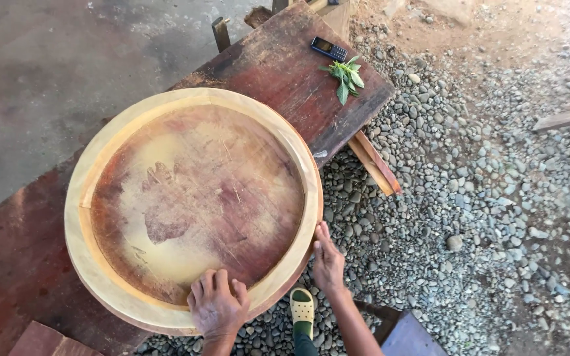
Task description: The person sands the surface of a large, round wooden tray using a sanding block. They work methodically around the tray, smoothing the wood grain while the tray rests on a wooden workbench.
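Round wooden tray [192,204] lies flat on the bench [278,72], near edge overhanging the gravel [483,198]. Left hand [217,304] is laid on the near rim, fingers spread, nothing clenched. Right hand [328,260] is pressed flat against the outer side. Inner face appears dusty and stained, judged unfinished.

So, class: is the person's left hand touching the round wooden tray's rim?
Touching. The head view shows the left hand lying flat over the near rim of the round wooden tray, fingers curled onto its inner edge with no gap.
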